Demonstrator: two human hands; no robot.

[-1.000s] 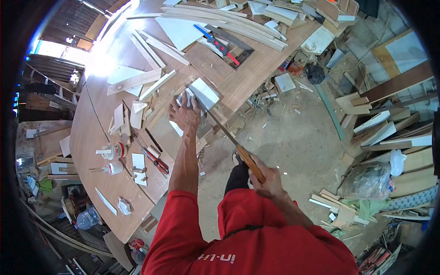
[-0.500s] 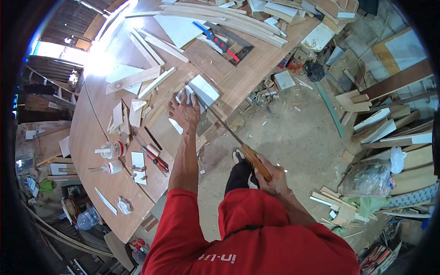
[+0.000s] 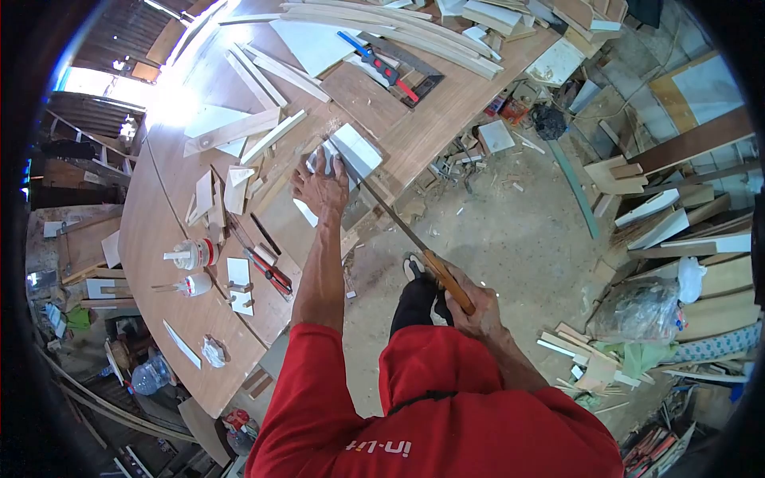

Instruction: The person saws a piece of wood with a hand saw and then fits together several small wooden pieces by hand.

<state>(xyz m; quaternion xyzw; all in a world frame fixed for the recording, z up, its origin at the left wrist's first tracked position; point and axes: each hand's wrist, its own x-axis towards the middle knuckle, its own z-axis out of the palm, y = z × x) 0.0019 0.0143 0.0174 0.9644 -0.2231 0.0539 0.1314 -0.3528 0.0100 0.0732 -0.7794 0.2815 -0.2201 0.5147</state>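
Our left hand (image 3: 320, 190), fingers spread, pins the white rectangular board (image 3: 358, 150) at the brown wooden table (image 3: 159, 239) edge while our right hand (image 3: 472, 307) clenches the wooden-handled handsaw (image 3: 405, 237), its blade pointing up-left into the board.

Blue-handled clamp (image 3: 374, 68), white bottle (image 3: 194, 254), long wood strips (image 3: 414, 40).

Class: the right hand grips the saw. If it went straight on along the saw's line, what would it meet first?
Probably the white board at the table edge, where the saw blade meets it beside the left hand. The right hand is over floor till then; depth is unclear.
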